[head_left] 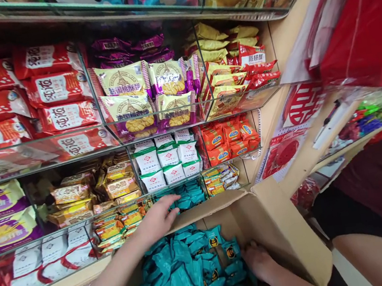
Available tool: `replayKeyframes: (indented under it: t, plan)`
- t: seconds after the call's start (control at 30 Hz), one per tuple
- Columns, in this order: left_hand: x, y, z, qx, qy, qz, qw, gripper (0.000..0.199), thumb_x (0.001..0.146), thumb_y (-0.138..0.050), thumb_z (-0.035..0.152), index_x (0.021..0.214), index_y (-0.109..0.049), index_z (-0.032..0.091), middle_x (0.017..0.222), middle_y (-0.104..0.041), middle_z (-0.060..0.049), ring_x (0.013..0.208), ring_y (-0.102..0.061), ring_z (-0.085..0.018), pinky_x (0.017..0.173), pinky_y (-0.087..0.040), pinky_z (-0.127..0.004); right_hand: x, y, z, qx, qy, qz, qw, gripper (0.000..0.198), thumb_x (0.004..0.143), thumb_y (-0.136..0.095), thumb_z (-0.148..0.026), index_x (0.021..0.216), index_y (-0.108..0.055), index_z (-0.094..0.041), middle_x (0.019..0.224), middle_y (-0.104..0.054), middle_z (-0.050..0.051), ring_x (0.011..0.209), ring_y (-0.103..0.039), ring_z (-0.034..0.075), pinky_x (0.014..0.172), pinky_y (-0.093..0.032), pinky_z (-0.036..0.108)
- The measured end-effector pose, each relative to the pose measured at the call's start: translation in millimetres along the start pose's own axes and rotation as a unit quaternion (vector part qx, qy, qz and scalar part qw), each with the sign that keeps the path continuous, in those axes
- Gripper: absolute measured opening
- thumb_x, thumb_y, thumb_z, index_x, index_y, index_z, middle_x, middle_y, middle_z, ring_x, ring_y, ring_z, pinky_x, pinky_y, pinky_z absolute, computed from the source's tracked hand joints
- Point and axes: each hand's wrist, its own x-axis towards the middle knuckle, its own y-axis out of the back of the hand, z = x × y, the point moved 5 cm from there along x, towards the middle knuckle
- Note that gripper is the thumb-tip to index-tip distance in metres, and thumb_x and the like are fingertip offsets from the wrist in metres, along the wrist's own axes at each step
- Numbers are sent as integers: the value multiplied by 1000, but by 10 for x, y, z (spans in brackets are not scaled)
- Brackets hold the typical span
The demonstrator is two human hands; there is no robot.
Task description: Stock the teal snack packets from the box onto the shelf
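A cardboard box (277, 225) in front of me holds a heap of small teal wrapped packets (184, 281). Down inside it, against the right side of the heap, my right hand (257, 259) has its fingers curled among the packets; what they close on is hidden. My left hand (160, 216) is over the box's far edge, beside a low shelf compartment of similar teal packets (187, 195). Its fingers stretch to the right with the thumb apart, and no packet shows in it.
Glass-fronted shelves hold red packets (51, 89), French biscuit packets (123, 81), white-and-green packets (168, 158) and orange packets (231, 137). Red bagged goods (357, 39) hang at the right. Another person (378, 187) is close by on the right, partly in view.
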Motion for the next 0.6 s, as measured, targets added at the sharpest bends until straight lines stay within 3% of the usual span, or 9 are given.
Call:
replayKeyframes:
  t: [0.07, 0.13, 0.23, 0.3, 0.37, 0.43, 0.5, 0.53, 0.6]
  plan:
    - [-295, 86, 225, -115, -63, 101, 986, 34, 77, -49, 26, 109, -57, 24, 115, -56, -5, 109, -47, -20, 97, -33, -32, 29, -11, -42, -14, 6, -8, 1000, 36, 73, -39, 2, 88, -67, -15, 88, -67, 14, 94, -56, 27, 73, -44, 39]
    - [-615, 41, 418, -159, -133, 155, 966, 30, 78, -48, 19, 105, -59, 24, 110, -58, -6, 106, -49, -20, 94, -36, -32, 63, -6, -93, -23, 15, -20, 999, 32, 71, -44, 2, 82, -68, -16, 86, -68, 13, 92, -58, 27, 75, -43, 40]
    - [-1009, -275, 596, -136, -230, 133, 955, 34, 78, -44, 8, 106, -56, 24, 109, -56, -8, 104, -49, -18, 88, -41, -32, 74, 39, -123, -24, 24, -31, 999, 27, 69, -47, 1, 74, -69, -14, 83, -68, 14, 91, -58, 28, 78, -40, 42]
    - [-1161, -546, 588, -141, -243, 99, 955, 34, 78, -44, 7, 105, -54, 25, 110, -55, -7, 105, -48, -17, 87, -42, -30, 35, 115, -87, -13, 26, -24, 999, 26, 70, -47, 0, 77, -68, -13, 86, -67, 16, 94, -56, 30, 78, -40, 42]
    - [-1206, -793, 494, -176, -196, 74, 962, 32, 79, -44, 11, 105, -53, 27, 112, -54, -6, 106, -48, -16, 87, -43, -28, -43, 225, -23, 10, 32, -15, 999, 21, 70, -51, -4, 82, -67, -13, 92, -65, 16, 95, -55, 30, 76, -41, 39]
    - [-1167, -991, 359, -232, -93, 60, 966, 32, 81, -44, 19, 112, -49, 28, 120, -49, -6, 110, -46, -17, 87, -43, -28, -150, 361, 18, 46, 51, -2, 998, 18, 73, -54, -14, 88, -63, -15, 95, -64, 13, 93, -56, 27, 75, -42, 33]
    - [-1091, -1145, 261, -297, 23, 38, 954, 43, 80, -46, 30, 122, -39, 26, 129, -41, -7, 114, -42, -19, 84, -45, -28, -276, 499, -18, 160, 92, 6, 983, 18, 80, -48, -27, 90, -59, -16, 89, -63, 7, 84, -58, 20, 71, -44, 27]
    - [-1048, -1206, 252, -332, 64, 19, 941, 50, 79, -48, 35, 126, -34, 25, 131, -38, -8, 114, -42, -20, 82, -46, -27, -340, 564, -66, 252, 115, 6, 961, 21, 83, -43, -32, 90, -57, -17, 86, -63, 5, 80, -58, 18, 68, -44, 25]
    - [-960, -1295, 316, -398, 105, -36, 911, 58, 77, -48, 43, 128, -31, 21, 125, -44, -10, 104, -50, -19, 73, -48, -26, -452, 666, -201, 451, 152, 1, 879, 27, 84, -40, -39, 91, -54, -17, 82, -60, 2, 73, -57, 15, 62, -45, 23]
